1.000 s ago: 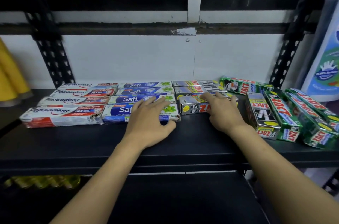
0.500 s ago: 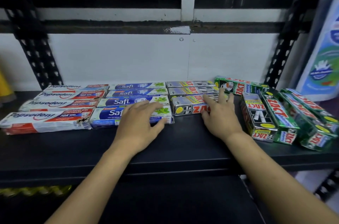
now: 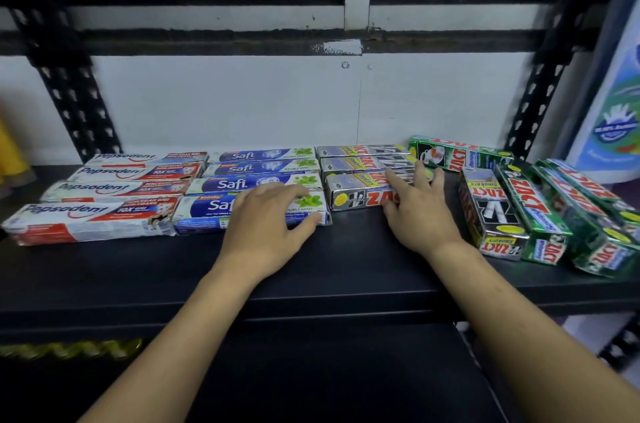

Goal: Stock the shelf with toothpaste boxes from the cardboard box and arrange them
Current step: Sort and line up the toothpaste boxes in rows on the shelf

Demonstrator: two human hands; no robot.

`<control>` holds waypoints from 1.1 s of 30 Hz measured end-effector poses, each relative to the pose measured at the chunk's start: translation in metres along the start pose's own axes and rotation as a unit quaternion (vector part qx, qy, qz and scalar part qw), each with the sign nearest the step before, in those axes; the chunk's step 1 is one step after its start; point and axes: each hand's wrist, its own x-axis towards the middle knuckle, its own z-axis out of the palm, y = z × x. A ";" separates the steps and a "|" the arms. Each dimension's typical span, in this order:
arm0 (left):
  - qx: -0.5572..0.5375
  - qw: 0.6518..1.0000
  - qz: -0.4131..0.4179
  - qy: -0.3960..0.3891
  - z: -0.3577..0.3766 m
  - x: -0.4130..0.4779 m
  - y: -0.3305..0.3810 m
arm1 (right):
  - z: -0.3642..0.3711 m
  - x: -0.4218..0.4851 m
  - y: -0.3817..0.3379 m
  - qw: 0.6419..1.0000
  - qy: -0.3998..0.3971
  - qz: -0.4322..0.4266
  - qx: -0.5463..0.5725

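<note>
Hands | left hand (image 3: pixel 268 218) is lying flat and open on front Safi box (image 3: pixel 204 211) | right hand (image 3: pixel 417 211), open, has been sliding along front silver Zact box (image 3: pixel 360 196), probably squaring it | shelf (image 3: pixel 346 267) rows nearly aligned; green Zact boxes (image 3: pixel 540 215) are sitting askew.

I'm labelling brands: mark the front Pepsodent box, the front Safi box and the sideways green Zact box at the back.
Front Pepsodent box (image 3: pixel 86 222): head view, top face.
Front Safi box (image 3: pixel 204 211): head view, blue label.
Sideways green Zact box (image 3: pixel 457 154): head view, front face.
</note>
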 end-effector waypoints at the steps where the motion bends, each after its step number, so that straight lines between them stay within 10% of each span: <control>1: 0.001 1.000 0.000 -0.001 0.001 0.000 -0.001 | 0.000 0.000 0.000 1.000 -0.001 -0.001 0.000; 33: -0.002 1.000 0.000 -0.011 -0.001 -0.001 0.004 | 0.001 0.002 -0.001 0.998 0.008 0.066 0.016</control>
